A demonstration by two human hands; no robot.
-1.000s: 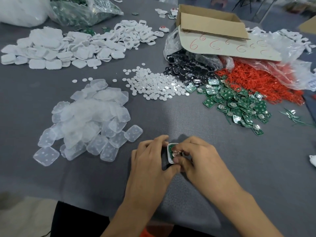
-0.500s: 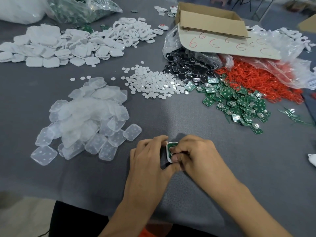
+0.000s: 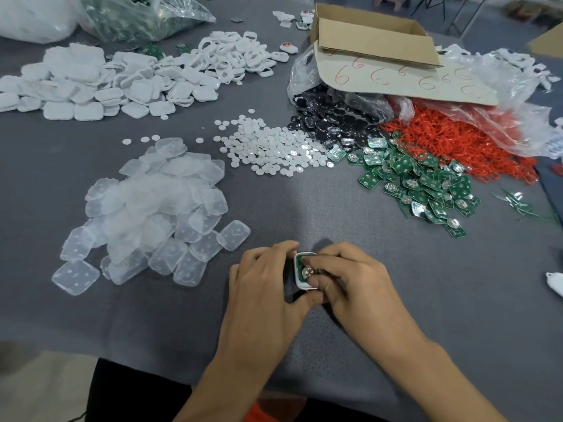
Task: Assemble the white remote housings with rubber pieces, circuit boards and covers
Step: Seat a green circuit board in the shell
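A white remote housing (image 3: 300, 280) with a green circuit board (image 3: 302, 264) seated in it lies on the grey table near the front edge. My left hand (image 3: 265, 287) grips the housing from the left, thumb under its near corner. My right hand (image 3: 356, 284) holds it from the right, and its thumb presses on the round metal part of the board. Most of the housing is hidden by my fingers.
Translucent rubber pieces (image 3: 152, 208) are heaped at the left, white covers and housings (image 3: 91, 83) at the back left. White discs (image 3: 268, 147), black pieces (image 3: 332, 123), green boards (image 3: 423, 184) and red rings (image 3: 457, 141) spread at the right. A cardboard box (image 3: 371, 35) stands behind.
Both hands have stayed on the housing; my right thumb has shifted a little over the board. The view has moved slightly.
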